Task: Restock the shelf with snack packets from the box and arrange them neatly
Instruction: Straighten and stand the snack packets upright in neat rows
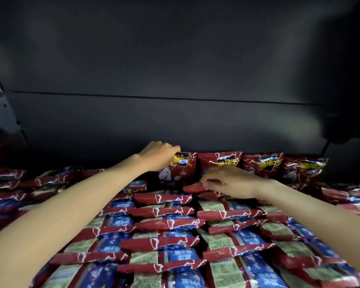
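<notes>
Flat packets [166, 244]: nearest us, we see red and blue snack packets lying in overlapping rows across the shelf.
Right hand [233, 185]: we see its fingers pinching the red edge of a packet [195, 187] farther in.
Left hand [158, 155]: curled over the top of an upright packet [180, 169].
Upright row [264, 165]: packets standing along the shelf's back edge, against the dark back panel [175, 69].

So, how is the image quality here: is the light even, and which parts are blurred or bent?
Head view: the light is uneven; the shelf's back wall is dark, with a black shadow at the upper right. The left hand and right hand are lit and fairly sharp. Near packets at the bottom edge are soft, and foil glints on the standing packets. The wide-angle lens bends the wall seam and the sides.
</notes>
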